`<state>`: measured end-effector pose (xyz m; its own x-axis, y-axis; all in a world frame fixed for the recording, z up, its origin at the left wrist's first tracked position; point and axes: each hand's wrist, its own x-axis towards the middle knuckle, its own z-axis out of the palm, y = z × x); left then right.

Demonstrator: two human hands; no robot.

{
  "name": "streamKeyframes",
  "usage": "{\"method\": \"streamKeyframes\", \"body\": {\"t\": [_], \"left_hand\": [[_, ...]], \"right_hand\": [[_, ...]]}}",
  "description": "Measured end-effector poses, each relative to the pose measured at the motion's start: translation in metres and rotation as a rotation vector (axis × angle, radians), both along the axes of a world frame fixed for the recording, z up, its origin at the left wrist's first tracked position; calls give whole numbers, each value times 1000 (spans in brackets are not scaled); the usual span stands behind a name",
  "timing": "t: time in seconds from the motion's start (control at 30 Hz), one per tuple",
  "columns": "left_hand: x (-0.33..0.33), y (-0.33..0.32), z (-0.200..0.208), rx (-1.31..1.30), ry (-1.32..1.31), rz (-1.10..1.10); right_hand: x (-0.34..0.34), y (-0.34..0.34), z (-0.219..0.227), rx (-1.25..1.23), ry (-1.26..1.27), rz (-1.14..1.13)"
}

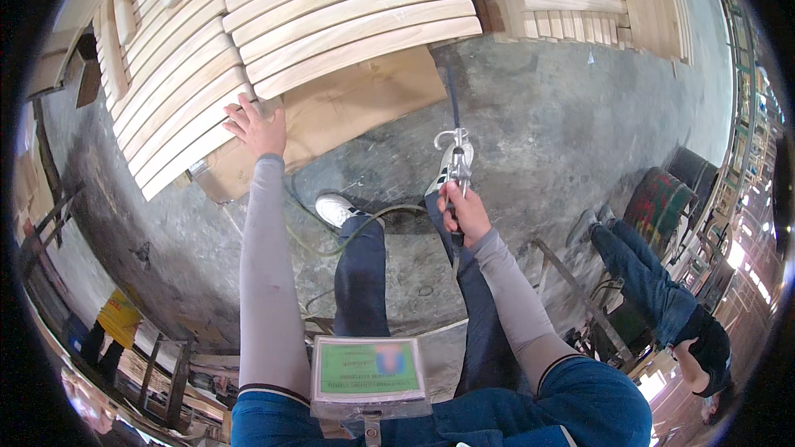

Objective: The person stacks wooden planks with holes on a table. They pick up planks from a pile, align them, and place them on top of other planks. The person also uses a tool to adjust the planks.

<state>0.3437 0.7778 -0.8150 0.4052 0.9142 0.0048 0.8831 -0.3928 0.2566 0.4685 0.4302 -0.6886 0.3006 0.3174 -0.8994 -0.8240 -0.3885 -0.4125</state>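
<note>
My left hand point(260, 127) rests with its fingers spread on the near ends of the pale wooden slats point(182, 128), close to the gap between two rows. A second row of curved slats point(348, 16) lies to the right of that gap. In my right hand point(466, 213), held out over the floor, is a metal spray gun point(459, 167) with a hook-shaped part at its top. The fingers are wrapped round its handle, so part of it is hidden. A brown cardboard sheet point(356, 103) shows under the slats' near edge.
More wooden slats and panels point(571, 0) are stacked at the far right. A thin hose point(364, 233) curves over the concrete floor point(546, 124) near my feet. A drum point(658, 207) and a metal frame point(584, 302) stand at right, where another person point(662, 290) is. Someone in yellow point(118, 320) is at left.
</note>
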Motion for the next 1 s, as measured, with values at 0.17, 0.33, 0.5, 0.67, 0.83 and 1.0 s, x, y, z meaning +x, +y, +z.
{"method": "streamKeyframes", "body": {"t": [0.17, 0.33, 0.5, 0.67, 0.83, 1.0], "left_hand": [[4, 2, 6, -61, -34, 164], [-30, 8, 11, -162, -339, 392], [-76, -17, 14, -640, -816, 792], [-92, -94, 79, -1940, -1285, 629], [-166, -120, 176, -2230, -1403, 230], [-353, 57, 162, -1206, -267, 511]], "right_hand": [[23, 16, -47, -160, 12, -137], [12, 58, -99, -344, -240, -226], [22, 127, -41, -283, -489, -625], [-8, 248, 66, 146, -575, -460], [21, 392, 59, 462, -568, -182], [73, 504, 3, 322, -200, -226]]}}
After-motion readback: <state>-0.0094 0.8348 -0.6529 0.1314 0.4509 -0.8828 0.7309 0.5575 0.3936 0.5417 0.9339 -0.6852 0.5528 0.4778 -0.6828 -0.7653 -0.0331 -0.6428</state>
